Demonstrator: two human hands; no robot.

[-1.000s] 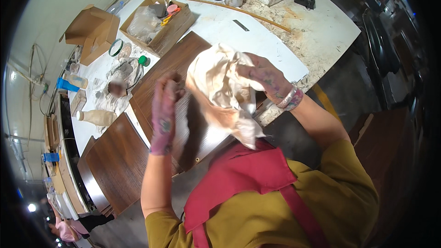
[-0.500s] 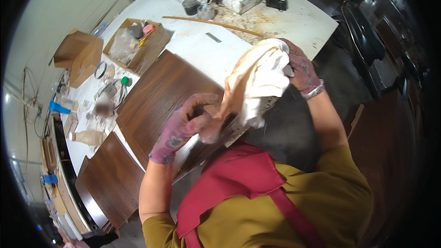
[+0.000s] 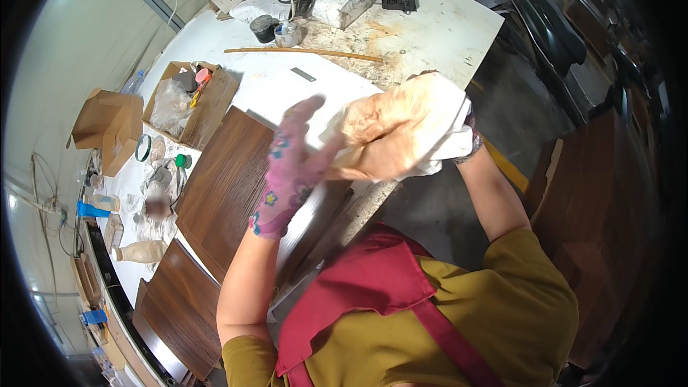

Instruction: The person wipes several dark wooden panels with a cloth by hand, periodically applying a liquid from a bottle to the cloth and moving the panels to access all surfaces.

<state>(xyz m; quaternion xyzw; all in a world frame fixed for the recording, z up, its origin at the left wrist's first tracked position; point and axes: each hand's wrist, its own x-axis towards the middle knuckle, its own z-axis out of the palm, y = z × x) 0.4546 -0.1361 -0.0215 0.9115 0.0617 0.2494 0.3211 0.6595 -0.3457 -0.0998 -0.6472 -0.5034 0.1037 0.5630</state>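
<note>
Holding a stained cloth [image 3: 401,129] up above the bench edge, both hands raised in front of the chest. Left hand [image 3: 290,172], in a purple flower-print glove, stands near upright with fingers [image 3: 304,111] straight and spread loose, not clenched; the palm side presses flat against the cloth's left end. Forearm bare, rising from the lower edge of the view. Right hand [image 3: 459,125] almost wholly wrapped by the cloth; only a bit of wrist and a bracelet show at its right side, so I cannot tell how those fingers grip. The cloth bunches between the two hands, white with orange-brown staining, touching both.

Left of the left-hand fingers: dark wood-grain panel [image 3: 226,186] flat on the white workbench [image 3: 444,29], a second dark panel [image 3: 175,308] lower down, well apart from the fingers. Further left, an open cardboard box [image 3: 186,104] with plastic bags inside, another cardboard box [image 3: 107,125], small pots and bottles too blurred to name. Beyond the fingertips: thin wooden strip [image 3: 304,51] lying across the bench, cables and a black box at the far edge.

Bench edge runs diagonally beneath the cloth; open floor to the right of it, below the right forearm. Dark wooden board [image 3: 602,193] stands further right. Fisheye rim bends and darkens everything outward.
</note>
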